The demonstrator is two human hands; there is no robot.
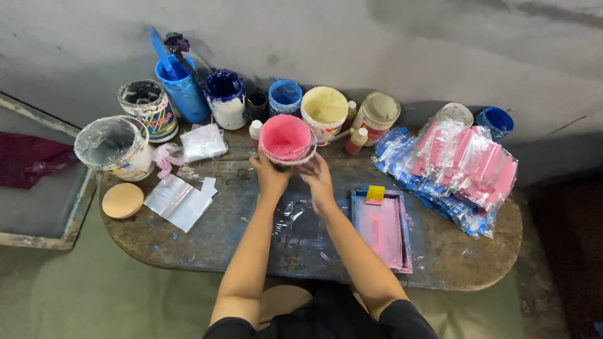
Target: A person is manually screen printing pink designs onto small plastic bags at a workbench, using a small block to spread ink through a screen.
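Both hands were on the pink paint tub (286, 139), which stood upright at the far middle of the desk (207, 242), right in front of the person. The left hand (270, 174) cupped the tub's near-left wall and the right hand (317, 179) its near-right wall, the fingers of both curled partway round, not closed flat. The thumbs sat at the near side and the fingertips wrapped toward the far side, partly hidden by the tub itself. The grip was symmetric, so neither hand was clearly nearer.

The tub's axis was vertical, mouth up, with wet pink paint showing inside. A thin stick or spatula handle (333, 138) lay across the rim and ran off to the right, toward the yellow tub (324, 108). It could not be told whether it rested in the pink paint or only on the rim.

Whether the tub's base touched the desk or was lifted just clear could not be told: the hands covered the bottom edge.

Neighbours were close:
- a small white bottle (255, 130) just left of the tub
- a small bottle with a light cap (357, 140) just right
- the row of tubs behind it, against the wall

Near-right of the right forearm lay the blue-framed tray (405, 232), smeared pink, with a yellow-handled scraper (375, 194) at its far end. A stack of bagged pink and blue packets (461, 172) was well off to the right.
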